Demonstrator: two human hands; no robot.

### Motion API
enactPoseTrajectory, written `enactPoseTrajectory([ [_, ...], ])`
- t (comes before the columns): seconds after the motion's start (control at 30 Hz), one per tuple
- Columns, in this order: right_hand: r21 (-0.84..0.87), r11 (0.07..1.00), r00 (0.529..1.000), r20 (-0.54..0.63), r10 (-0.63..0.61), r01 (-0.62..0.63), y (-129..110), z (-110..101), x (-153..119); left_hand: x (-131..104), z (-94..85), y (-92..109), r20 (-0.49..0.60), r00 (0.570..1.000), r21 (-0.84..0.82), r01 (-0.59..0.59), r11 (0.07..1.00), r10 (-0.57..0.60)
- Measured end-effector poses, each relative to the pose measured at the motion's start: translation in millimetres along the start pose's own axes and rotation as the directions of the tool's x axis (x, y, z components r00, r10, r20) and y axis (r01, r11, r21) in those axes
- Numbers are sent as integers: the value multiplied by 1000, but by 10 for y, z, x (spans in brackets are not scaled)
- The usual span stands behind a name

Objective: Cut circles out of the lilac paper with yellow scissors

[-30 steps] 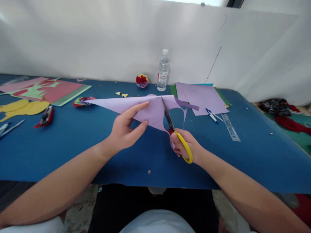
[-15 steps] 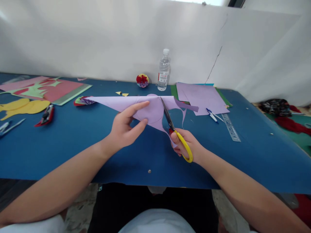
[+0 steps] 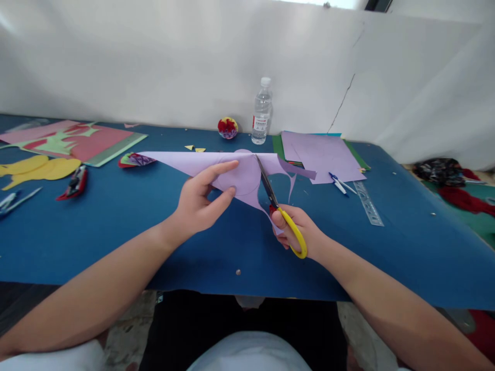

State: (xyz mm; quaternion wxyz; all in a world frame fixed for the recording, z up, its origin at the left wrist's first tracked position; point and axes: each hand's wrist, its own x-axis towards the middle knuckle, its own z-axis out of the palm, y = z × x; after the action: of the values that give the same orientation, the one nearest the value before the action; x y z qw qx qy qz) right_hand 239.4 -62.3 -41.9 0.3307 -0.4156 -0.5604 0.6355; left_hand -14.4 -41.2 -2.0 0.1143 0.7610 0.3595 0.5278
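A sheet of purple paper (image 3: pixel 243 178) with circles drawn on it is raised over the blue table. My left hand (image 3: pixel 203 198) grips it from the left, with index finger and thumb on the near face and the other fingers hidden behind. My right hand (image 3: pixel 296 226) is wrapped round yellow-handled scissors (image 3: pixel 294 234). Their dark blades lie against the paper at the right edge of a drawn circle. Curved cut strips of the same sheet hang to the right of the blades, and one reaches down to my right hand.
Behind stand a water bottle (image 3: pixel 262 113) and a colourful paper ball (image 3: pixel 228 128). Purple sheets (image 3: pixel 323 154), pens (image 3: pixel 340 184) and a clear ruler (image 3: pixel 368 203) lie at right. Leftward are a red stapler (image 3: pixel 75 183), yellow cutouts (image 3: pixel 46 170), coloured sheets (image 3: pixel 104 141) and a folded paper piece (image 3: pixel 135 159).
The view has shifted very slightly. Hands, scissors and purple paper keep practically the same position.
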Motion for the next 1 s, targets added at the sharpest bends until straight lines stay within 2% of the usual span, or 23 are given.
enactPoseTrajectory([
  [0.3,-3,1000,1000,8,-12,12,9,-4,-1,7,-43,-24,34,999,-97,-3,995,6],
  [0.53,-47,999,999,-37,2,-4,-27,17,-14,49,-87,-33,60,997,-190,64,980,-54],
  [0.8,-49,999,1000,-15,-9,8,-29,-4,-13,61,-56,-226,38,999,-322,9,947,4],
  [1.0,-74,997,1000,-22,10,-12,-78,9,-27,45,-71,-268,35,998,-329,60,943,-52],
])
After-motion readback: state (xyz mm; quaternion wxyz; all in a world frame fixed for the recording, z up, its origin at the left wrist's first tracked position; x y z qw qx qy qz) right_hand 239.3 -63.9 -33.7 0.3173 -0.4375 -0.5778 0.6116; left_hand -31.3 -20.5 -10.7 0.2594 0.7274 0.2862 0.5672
